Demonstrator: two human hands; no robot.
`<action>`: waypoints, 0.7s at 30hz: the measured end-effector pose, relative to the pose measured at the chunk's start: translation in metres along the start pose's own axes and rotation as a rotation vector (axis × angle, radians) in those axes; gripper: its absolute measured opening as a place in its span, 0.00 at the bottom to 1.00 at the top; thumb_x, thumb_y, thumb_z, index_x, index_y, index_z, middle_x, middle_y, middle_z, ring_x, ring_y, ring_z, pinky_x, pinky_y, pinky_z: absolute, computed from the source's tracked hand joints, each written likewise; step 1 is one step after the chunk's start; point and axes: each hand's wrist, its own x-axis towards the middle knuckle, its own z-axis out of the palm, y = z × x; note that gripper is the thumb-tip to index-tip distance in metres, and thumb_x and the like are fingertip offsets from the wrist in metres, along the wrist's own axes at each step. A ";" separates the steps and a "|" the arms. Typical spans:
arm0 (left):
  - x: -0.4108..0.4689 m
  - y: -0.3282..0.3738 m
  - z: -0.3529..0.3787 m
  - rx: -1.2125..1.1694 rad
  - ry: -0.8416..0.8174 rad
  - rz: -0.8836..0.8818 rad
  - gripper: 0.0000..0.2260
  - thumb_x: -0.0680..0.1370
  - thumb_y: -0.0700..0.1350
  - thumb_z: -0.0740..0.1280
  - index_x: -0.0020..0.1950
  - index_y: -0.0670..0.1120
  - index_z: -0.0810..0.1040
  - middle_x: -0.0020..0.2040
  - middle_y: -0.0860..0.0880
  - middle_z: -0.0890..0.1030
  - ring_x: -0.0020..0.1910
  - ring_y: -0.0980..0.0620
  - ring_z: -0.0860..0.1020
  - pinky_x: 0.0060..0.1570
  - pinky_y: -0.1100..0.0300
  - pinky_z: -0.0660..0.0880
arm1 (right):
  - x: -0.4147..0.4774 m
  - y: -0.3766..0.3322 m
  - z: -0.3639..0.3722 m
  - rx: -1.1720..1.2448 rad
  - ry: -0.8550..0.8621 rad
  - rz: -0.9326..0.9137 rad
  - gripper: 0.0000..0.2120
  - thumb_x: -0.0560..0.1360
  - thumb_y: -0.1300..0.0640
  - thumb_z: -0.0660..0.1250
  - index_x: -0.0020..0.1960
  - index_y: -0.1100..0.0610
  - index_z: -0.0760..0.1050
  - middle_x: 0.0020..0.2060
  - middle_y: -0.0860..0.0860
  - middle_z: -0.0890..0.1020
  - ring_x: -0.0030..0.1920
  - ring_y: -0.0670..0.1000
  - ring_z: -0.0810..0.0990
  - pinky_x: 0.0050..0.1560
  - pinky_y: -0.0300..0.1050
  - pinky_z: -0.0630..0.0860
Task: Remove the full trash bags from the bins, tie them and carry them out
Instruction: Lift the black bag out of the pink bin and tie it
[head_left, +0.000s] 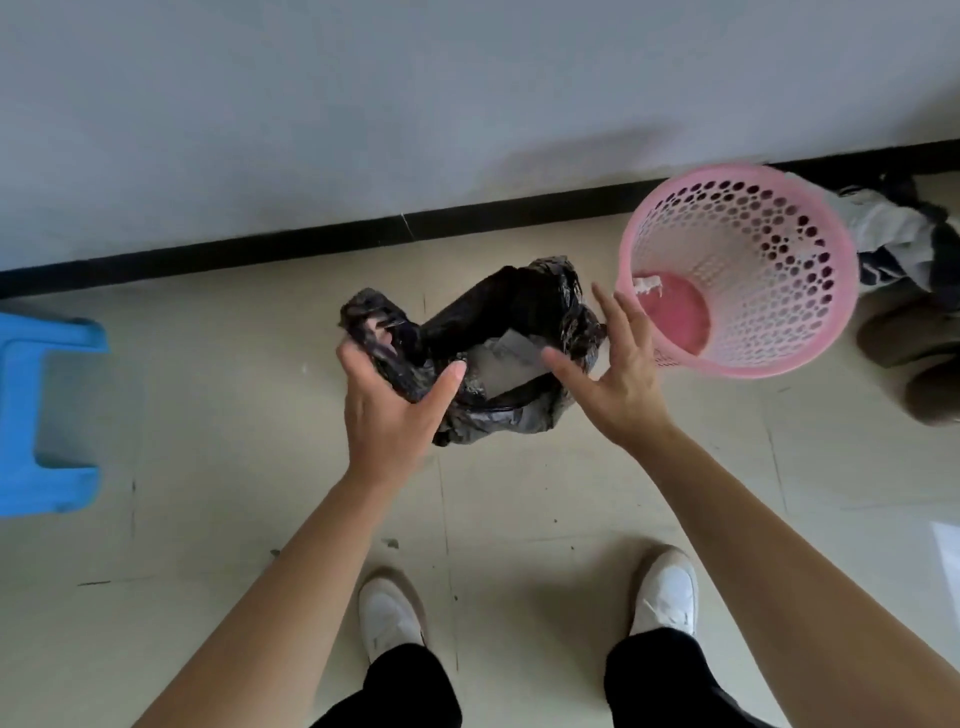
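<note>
A black trash bag (511, 306) sits on the tiled floor in front of my feet, its mouth open with grey-white paper showing inside. My left hand (387, 415) grips a gathered flap of the bag's left rim. My right hand (618, 374) hovers with fingers spread just right of the bag's mouth, holding nothing. A pink perforated bin (779, 249) stands to the right of the bag, with no liner and a scrap of white paper at its bottom.
A blue plastic stool (49, 410) stands at the left. A wall with a black baseboard (311, 241) runs behind the bag. Dark and grey clothing (904, 244) and brown shoes (914, 353) lie behind and to the right of the bin.
</note>
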 end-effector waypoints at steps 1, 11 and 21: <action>-0.004 -0.015 0.012 -0.031 0.034 -0.001 0.38 0.69 0.56 0.77 0.66 0.44 0.58 0.61 0.58 0.71 0.61 0.62 0.73 0.63 0.52 0.74 | 0.001 0.016 0.007 -0.006 -0.039 -0.004 0.49 0.70 0.32 0.69 0.81 0.47 0.48 0.78 0.54 0.55 0.79 0.57 0.55 0.76 0.61 0.60; 0.066 -0.121 0.054 -0.698 0.392 -0.570 0.58 0.66 0.47 0.82 0.80 0.58 0.41 0.76 0.48 0.64 0.69 0.48 0.72 0.67 0.45 0.71 | 0.086 0.071 0.085 -0.051 -0.286 -0.119 0.66 0.62 0.25 0.71 0.79 0.48 0.30 0.82 0.49 0.44 0.81 0.52 0.46 0.79 0.60 0.50; 0.136 -0.134 0.061 -0.252 0.097 -0.188 0.23 0.82 0.62 0.58 0.47 0.45 0.80 0.46 0.50 0.81 0.45 0.52 0.76 0.50 0.56 0.70 | 0.130 0.073 0.132 0.187 -0.235 -0.095 0.09 0.77 0.44 0.63 0.54 0.45 0.78 0.54 0.53 0.82 0.58 0.53 0.79 0.66 0.57 0.73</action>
